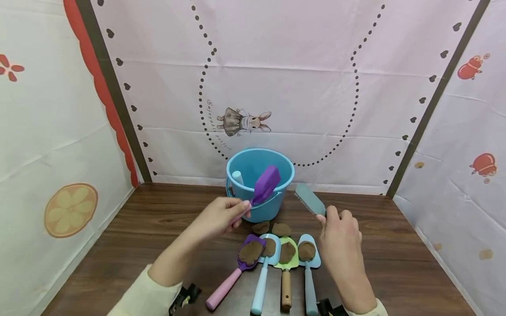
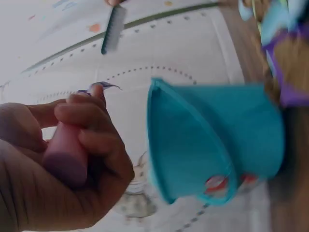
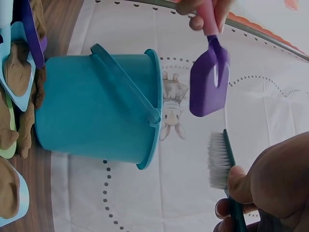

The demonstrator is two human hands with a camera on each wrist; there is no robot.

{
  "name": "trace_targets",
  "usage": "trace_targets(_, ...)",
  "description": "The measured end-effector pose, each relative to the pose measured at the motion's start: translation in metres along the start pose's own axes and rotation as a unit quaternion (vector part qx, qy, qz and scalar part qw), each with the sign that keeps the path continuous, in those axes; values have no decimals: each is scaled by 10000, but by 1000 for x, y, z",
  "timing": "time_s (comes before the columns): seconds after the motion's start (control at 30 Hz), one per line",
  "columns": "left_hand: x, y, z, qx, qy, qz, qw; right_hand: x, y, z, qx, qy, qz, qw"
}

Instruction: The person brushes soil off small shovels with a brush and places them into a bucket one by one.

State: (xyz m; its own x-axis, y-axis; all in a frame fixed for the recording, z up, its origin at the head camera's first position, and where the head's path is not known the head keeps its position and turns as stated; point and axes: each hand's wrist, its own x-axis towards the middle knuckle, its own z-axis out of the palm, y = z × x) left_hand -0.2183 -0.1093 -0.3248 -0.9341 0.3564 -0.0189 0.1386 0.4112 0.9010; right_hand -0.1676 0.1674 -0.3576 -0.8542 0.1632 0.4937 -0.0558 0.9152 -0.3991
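Observation:
My left hand (image 1: pixel 221 215) grips the pink handle (image 2: pixel 67 150) of a toy shovel with a purple blade (image 1: pixel 266 182). In the head view the blade overlaps the mouth of a blue bucket (image 1: pixel 258 213); the right wrist view shows it above the rim. A brush with a teal back (image 1: pixel 310 198) and white bristles (image 3: pixel 218 162) is in my right hand (image 1: pixel 341 239), thumb and fingers round its handle. It is held to the right of the bucket, bristles facing left. Inside the bucket stands a light-blue handle (image 1: pixel 237 177).
Before the bucket lie a purple shovel (image 1: pixel 223 289), a light-blue one (image 1: pixel 259 287), a green one with a wooden handle (image 1: pixel 286 289) and another blue one (image 1: pixel 310 287), each bearing brown, sand-like clumps. More brown clumps (image 1: pixel 281 229) lie by the bucket's base. Printed cloth (image 1: pixel 316 101) surrounds the wooden table (image 1: pixel 158 228).

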Motion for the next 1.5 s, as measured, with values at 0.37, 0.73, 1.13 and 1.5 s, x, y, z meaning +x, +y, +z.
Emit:
trace_targets(0.37, 53, 41, -13, 4313, 1629, 366, 8866, 0, 0, -2, 65, -13, -40, 10000)
trace_targets(0.73, 112, 41, -2, 6370, 1196, 751, 7578, -2, 0, -4, 72, -117, -22, 9999)
trace_targets(1.13, 124, 37, 5, 6667, 693, 625, 7395, -3, -3, -6, 108, -33, -161, 9998)
trace_targets(1.5, 127, 32, -2, 6423, 376, 517, 7638, -3, -4, -6, 140, -214, -115, 9996)
